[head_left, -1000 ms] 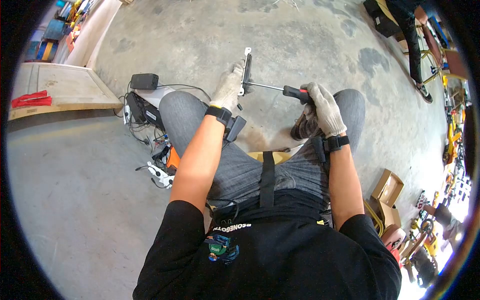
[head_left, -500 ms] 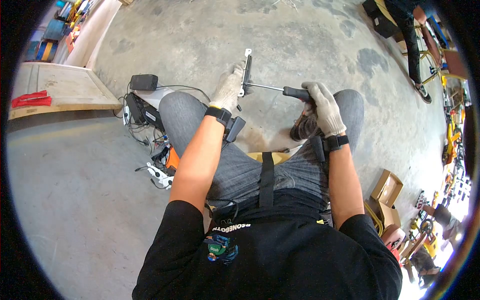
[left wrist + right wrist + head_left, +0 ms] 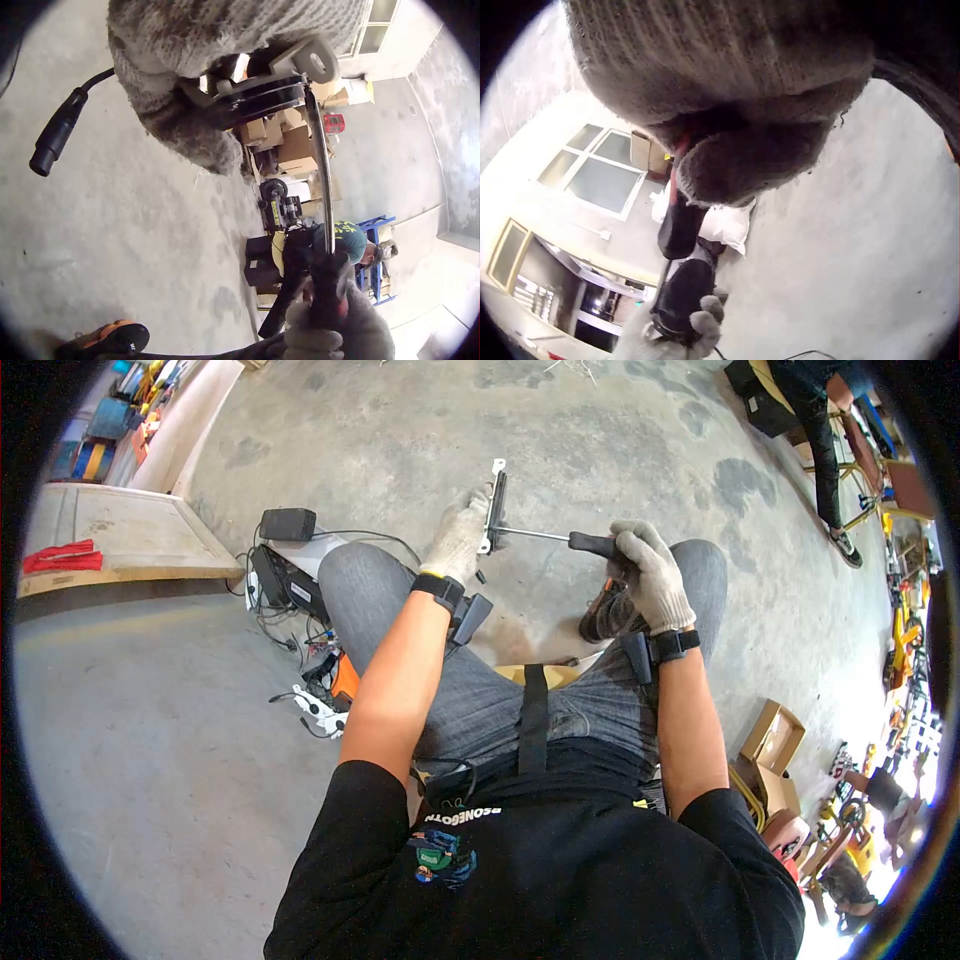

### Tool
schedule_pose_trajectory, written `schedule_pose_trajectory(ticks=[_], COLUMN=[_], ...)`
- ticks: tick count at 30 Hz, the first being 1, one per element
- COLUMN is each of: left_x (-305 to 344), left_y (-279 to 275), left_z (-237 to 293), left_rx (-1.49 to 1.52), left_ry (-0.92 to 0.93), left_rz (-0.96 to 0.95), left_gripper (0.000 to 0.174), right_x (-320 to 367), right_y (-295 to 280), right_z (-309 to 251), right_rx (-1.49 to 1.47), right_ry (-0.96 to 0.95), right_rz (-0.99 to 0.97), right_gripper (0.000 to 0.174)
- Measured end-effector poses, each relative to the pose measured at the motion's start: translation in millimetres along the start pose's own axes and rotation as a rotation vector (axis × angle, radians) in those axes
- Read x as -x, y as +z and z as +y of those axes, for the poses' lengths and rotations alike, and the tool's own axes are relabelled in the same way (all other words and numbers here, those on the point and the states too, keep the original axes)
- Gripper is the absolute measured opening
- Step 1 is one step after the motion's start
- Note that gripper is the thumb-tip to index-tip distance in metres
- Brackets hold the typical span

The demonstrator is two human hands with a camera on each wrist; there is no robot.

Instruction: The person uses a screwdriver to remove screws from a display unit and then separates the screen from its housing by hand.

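In the head view my gloved left hand (image 3: 458, 537) grips a slim black device with pale mounting tabs (image 3: 497, 510), held upright above the floor between my knees. My gloved right hand (image 3: 648, 570) has its fingers curled round the black-and-red handle of a screwdriver (image 3: 592, 545). The steel shaft runs across to the device, and its tip meets the device's edge beside a holed tab (image 3: 324, 64) in the left wrist view. A short black cable with a round connector (image 3: 58, 135) hangs from the device side. In the right wrist view the device's dark oval face (image 3: 686, 294) sits behind the screwdriver.
At my left knee lie a black power brick (image 3: 288, 523), cables and a white bracket (image 3: 320, 710). A wooden board (image 3: 130, 535) bears red cloth (image 3: 64, 558). An open cardboard box (image 3: 775, 745) stands at right. Another person's leg (image 3: 828, 470) shows far right.
The right hand has turned the screwdriver handle, its red part rolling out of sight in the head view. The left hand and device have barely shifted.
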State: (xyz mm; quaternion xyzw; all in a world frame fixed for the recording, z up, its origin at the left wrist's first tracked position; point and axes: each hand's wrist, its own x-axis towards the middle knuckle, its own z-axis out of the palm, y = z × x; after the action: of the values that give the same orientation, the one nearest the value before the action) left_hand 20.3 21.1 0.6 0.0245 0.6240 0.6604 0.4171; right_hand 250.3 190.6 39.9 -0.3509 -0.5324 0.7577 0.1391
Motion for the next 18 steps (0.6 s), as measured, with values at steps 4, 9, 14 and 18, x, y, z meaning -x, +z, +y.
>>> schedule_pose_trajectory(ticks=[4,9,14,18], left_x=[-0.5,-3.4,-0.7,-5.4], left_y=[0.3,-2.0,-1.8,-4.7], left_z=[-1.0,-3.0,-0.8,-4.5], left_rx=[0.013,0.014,-0.012,-0.031], left_ry=[0.014,-0.002,-0.006,-0.008], left_rz=[-0.004,0.007,-0.012,-0.028], left_gripper=[0.043,0.043,0.041,0.040], right_x=[6.8,9.4,1.4,9.0], right_y=[17.9,11.8,3.1,17.9], right_z=[-8.3,-16.6,-0.2,-11.4], right_rx=[-0.107,0.212,-0.022,-0.117], right_ry=[-0.088,0.220,-0.031,-0.114], right_rz=[0.073,0.044,0.042,0.087], right_gripper=[0.032,0.036,0.035,0.035])
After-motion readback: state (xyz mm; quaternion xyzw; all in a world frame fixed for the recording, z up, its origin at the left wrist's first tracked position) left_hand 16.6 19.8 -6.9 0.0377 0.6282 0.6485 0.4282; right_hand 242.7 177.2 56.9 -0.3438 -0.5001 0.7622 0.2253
